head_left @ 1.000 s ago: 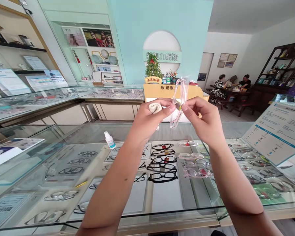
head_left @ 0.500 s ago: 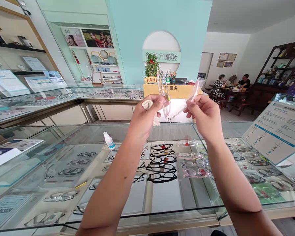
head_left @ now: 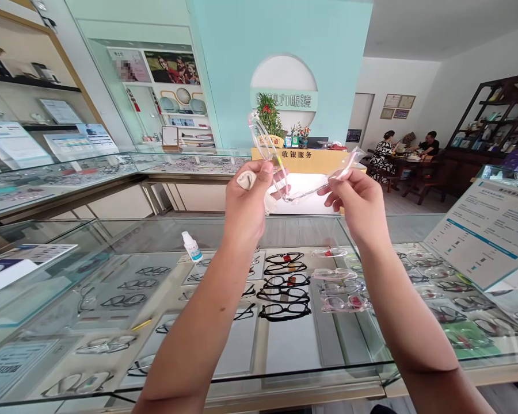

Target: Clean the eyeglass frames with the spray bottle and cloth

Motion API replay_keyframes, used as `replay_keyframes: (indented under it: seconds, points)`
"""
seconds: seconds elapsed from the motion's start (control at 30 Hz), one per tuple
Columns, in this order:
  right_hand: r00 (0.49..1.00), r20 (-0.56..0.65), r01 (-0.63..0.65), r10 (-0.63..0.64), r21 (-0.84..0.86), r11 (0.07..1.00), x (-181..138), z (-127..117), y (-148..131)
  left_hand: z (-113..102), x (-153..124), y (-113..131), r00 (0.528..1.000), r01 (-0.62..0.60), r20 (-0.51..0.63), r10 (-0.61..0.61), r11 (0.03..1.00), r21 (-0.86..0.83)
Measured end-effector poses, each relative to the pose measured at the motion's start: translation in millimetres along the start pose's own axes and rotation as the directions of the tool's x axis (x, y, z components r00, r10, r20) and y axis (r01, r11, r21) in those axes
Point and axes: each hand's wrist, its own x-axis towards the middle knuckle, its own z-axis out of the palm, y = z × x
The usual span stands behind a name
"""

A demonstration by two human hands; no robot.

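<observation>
Raised above the glass counter is a pair of clear-framed eyeglasses [head_left: 262, 137], tilted with its front toward the left. My left hand [head_left: 248, 201] is closed, pinching the frame near its middle, and a cream cleaning cloth [head_left: 246, 180] is bunched in the same hand. My right hand [head_left: 361, 198] is closed on one temple arm, whose tip carries a clear plastic sleeve [head_left: 349, 160]. Below, inside the counter, lie a column of black-framed glasses [head_left: 285, 295] and several clear and pink frames [head_left: 339, 287].
A white spray bottle [head_left: 192, 247] stands left of my left forearm. An information board [head_left: 483, 230] leans at the right. Across the aisle are another display counter [head_left: 198, 164] and a yellow-topped service desk [head_left: 319, 156]. Two people [head_left: 386, 155] sit at a table at the back right.
The eyeglasses' front has swung left and tilted further over. My left hand has shifted slightly left with the cloth; my right hand stays nearly in place on the temple arm.
</observation>
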Motion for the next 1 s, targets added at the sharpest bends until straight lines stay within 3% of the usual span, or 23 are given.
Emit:
replay_keyframes:
  seconds: [0.23,0.57,0.7,0.8,0.9,1.0]
  points:
    - [0.996,0.057,-0.076,0.074,0.026,0.997,2,0,0,-7,8,-5,0.996,-0.081,-0.034,0.083,0.994,0.072]
    - [0.988,0.113,-0.11,0.105,0.035,0.993,1,-1,-1,-8,8,-7,0.994,-0.087,-0.06,0.096,0.988,0.127]
    - [0.962,0.219,-0.128,0.162,-0.162,0.978,2,-9,1,-4,4,-2,0.989,-0.115,-0.067,0.129,0.977,0.18]
    - [0.953,0.273,-0.015,0.131,-0.389,0.921,-5,-12,-4,-4,0,0,0.98,-0.175,-0.044,0.194,0.946,0.272]
    - [0.942,0.333,0.127,-0.023,-0.294,0.947,-18,-7,-12,-2,-4,-1,0.967,-0.237,0.0,0.254,0.902,0.362]
    - [0.9,0.431,0.179,-0.061,-0.241,0.954,-29,2,-17,2,-9,-1,0.956,-0.285,0.049,0.29,0.874,0.394]
